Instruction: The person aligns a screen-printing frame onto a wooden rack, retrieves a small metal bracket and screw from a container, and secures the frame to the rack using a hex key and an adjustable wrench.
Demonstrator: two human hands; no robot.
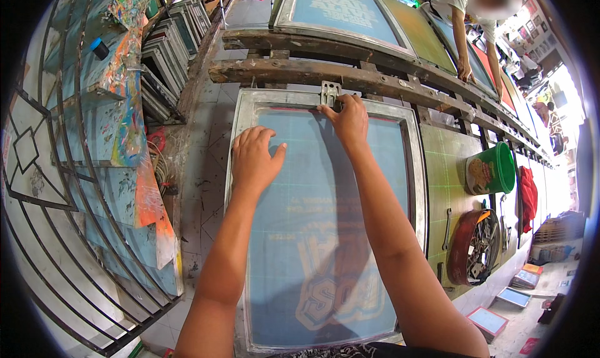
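A large screen printing frame with blue mesh lies in front of me, a faint lettered design showing in its nearer half. My left hand rests on its left side, fingers loosely spread, holding nothing. At the middle of the far edge, a metal hinge clamp joins the frame to a worn rail. My right hand is at this clamp, thumb and fingers closed around its near right part. The fingers partly hide the exact contact.
On the green board to the right are a green bucket, a round tin of tools, a wrench and a red cloth. Frames stand stacked beside paint-stained steps at left. Beyond the rails, another person's arms reach over boards.
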